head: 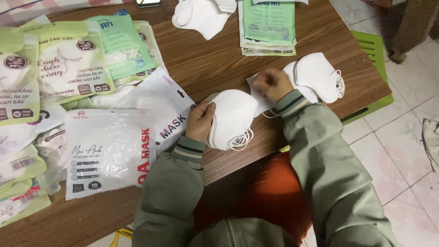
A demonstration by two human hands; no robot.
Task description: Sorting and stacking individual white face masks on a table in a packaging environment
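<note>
- Left hand (200,121): fingers closed on the left edge of a stack of white masks (232,118), held at the near edge of the wooden table (206,59).
- Stack of white masks: folded, rounded, smooth white fabric; several layers visible at the lower edge, with thin white ear loops (241,142) curling out underneath.
- Right hand (273,84): fingers pinched together on a flat white piece (257,93) just right of the stack; exact contact blurred.
- Second pile of white masks (320,77) lies just beyond the right hand, near the table's right edge.
- Clear printed packets (107,151) lie left of the left hand; green packets (68,59) further left.
</note>
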